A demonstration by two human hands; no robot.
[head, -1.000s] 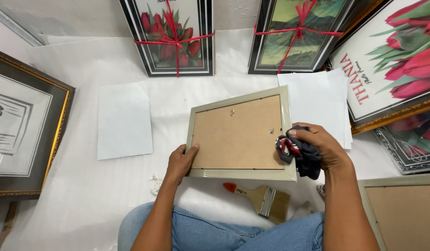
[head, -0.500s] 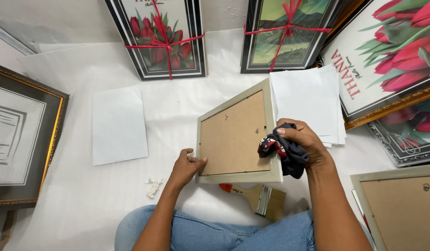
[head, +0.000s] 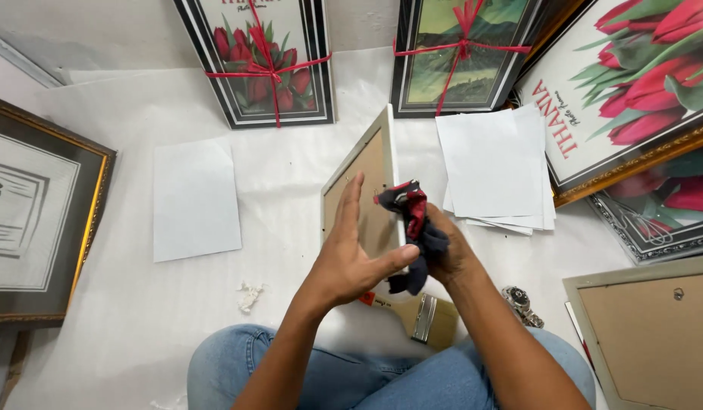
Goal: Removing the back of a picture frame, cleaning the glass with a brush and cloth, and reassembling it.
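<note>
**Frame Held On Edge Between Both Hands**

Above the lap, over the white sheet, a pale frame stood nearly on edge, its brown backing turned toward the left hand. The left hand lay flat against that backing, fingers straight and spread, thumb extended across the lower edge; it pressed rather than gripped. The right hand was closed around a dark cloth with red patches, bunched against the frame's right rim. Whether the right fingers also touched the frame could not be told.

Below the frame, a brush with a wooden handle and metal ferrule lay on the sheet, near the jeans. A single white paper lay well to the left. A stack of white papers lay just right of the frame. Two framed pictures tied with red ribbon leaned upright at the far side. A second frame, back up, lay at lower right.
</note>
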